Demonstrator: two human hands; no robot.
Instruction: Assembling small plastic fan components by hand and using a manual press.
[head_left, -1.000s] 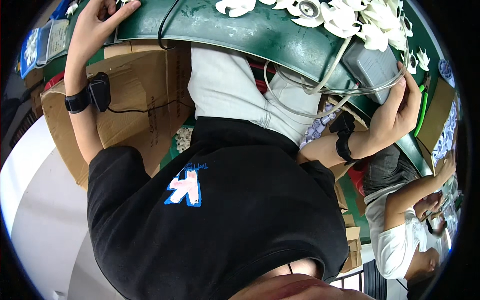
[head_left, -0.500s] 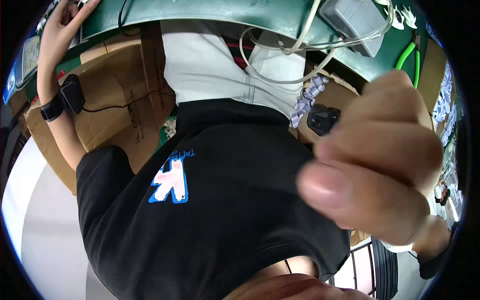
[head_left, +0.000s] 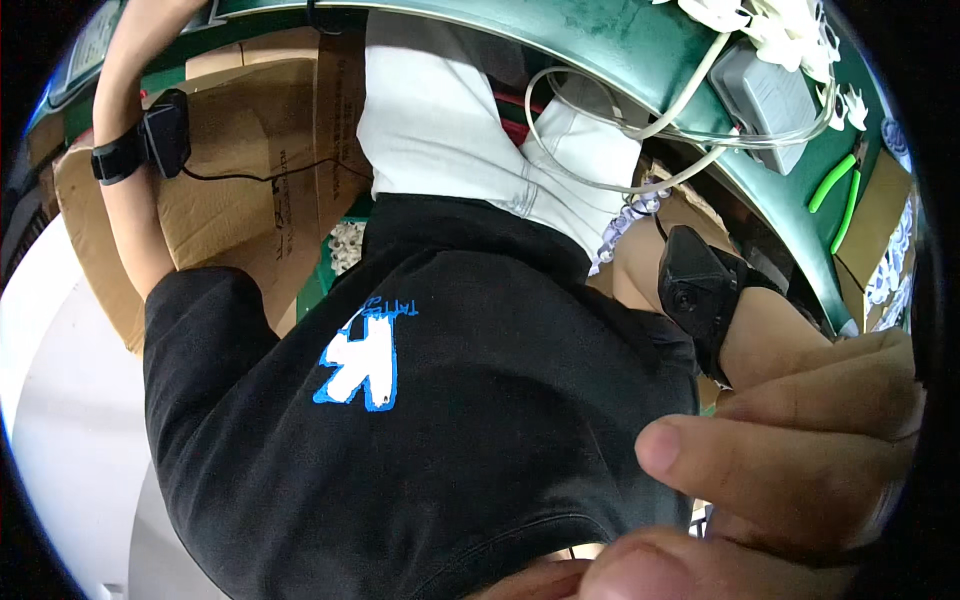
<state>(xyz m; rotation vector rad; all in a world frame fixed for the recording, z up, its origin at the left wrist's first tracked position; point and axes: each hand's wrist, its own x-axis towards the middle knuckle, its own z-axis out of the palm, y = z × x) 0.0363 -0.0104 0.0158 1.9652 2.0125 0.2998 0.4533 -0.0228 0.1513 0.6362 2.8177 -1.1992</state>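
Pliers with green handles lie on the surface ahead of my right hand, the nearer one, handle ends toward it. It hangs loosely open, apparently empty; my left hand's cropped grip I cannot tell.

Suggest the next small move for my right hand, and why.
I'd probably bring the right hand toward the green bench: it looms close to the camera, nothing visibly held, while the white bladed parts lie on the bench, away from it.
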